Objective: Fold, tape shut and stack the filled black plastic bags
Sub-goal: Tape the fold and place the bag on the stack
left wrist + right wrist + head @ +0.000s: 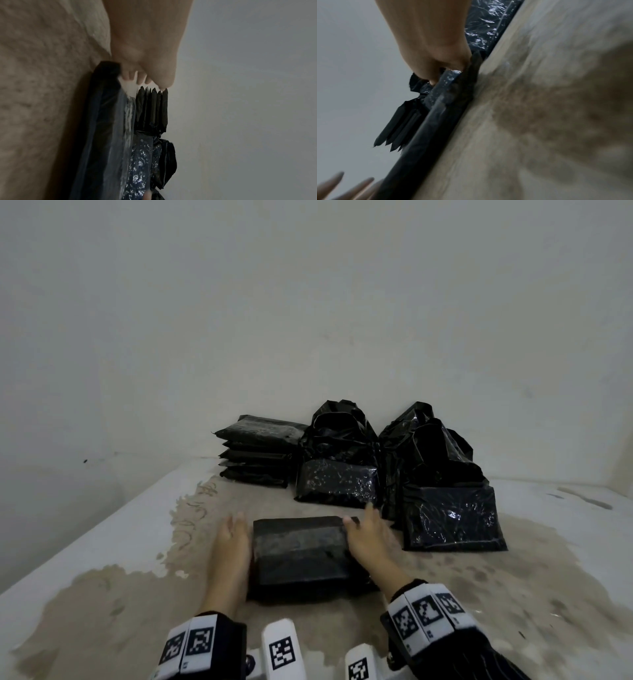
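Head view: one flat, folded black plastic bag (pixel 301 556) lies on the stained counter (pixel 113 594) between your hands. Your left hand (pixel 230 556) presses its left edge with straight fingers; your right hand (pixel 368 539) grips its right edge. Behind: one stack of five taped bags (pixel 257 457) and several glossy, crinkled unfolded bags (pixel 428 474).
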